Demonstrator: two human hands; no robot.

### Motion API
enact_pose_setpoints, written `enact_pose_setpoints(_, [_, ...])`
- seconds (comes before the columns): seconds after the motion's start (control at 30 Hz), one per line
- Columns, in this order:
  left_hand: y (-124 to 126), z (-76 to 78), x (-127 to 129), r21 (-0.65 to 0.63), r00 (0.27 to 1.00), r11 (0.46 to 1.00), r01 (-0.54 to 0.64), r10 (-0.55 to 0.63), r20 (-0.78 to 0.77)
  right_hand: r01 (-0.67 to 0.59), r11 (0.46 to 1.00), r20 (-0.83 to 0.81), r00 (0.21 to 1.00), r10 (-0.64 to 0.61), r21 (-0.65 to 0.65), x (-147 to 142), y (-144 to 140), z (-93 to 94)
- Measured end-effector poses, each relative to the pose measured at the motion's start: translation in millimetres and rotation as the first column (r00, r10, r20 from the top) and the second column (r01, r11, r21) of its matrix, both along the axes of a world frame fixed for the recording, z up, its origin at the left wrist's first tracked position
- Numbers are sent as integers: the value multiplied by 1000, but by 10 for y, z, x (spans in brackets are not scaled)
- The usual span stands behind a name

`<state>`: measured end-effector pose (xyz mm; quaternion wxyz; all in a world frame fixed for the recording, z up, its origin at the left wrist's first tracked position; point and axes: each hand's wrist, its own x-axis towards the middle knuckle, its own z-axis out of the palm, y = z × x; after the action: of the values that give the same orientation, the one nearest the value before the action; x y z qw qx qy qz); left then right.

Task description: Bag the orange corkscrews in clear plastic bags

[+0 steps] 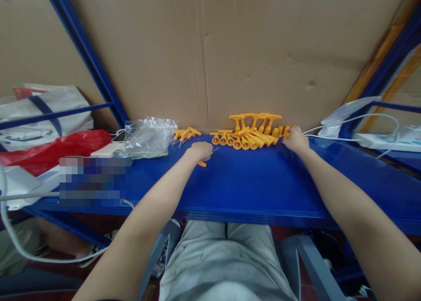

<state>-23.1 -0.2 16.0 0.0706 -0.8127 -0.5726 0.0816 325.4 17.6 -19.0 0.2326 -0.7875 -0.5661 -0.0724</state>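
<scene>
My left hand [201,151] is closed around a corkscrew [202,164]; its orange handle shows below the fist and its metal spiral points right. Several loose orange-handled corkscrews [184,134] lie beyond it to the left, spirals showing. My right hand [295,140] has its fingers closed on an orange plastic piece [287,131] at the right end of a row of similar upright pieces; the fingers hide much of it. Between the hands, several orange corkscrews with bell-shaped sleeves [246,142] lie side by side, bells facing me. More T-handled ones [255,118] stand against the cardboard behind.
The blue shelf top [237,182] is backed by a cardboard wall [230,51] and framed by blue posts [85,51]. Clear plastic bags [149,136] and a red bag [82,147] lie left. White cables and a power strip [388,141] are at right.
</scene>
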Motion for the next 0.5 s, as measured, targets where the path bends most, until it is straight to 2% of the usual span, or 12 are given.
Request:
enact_pose_setpoints(0.2, [-117,38,121,30,1000,999,12,-12,11,-8,1000,-11,1000,8,21,15,2,-6])
enact_pose_setpoints(0.5, [3,-82,111,239,972,968,79,-128,197,-20,981,-147,988,49,194,232,211,-97])
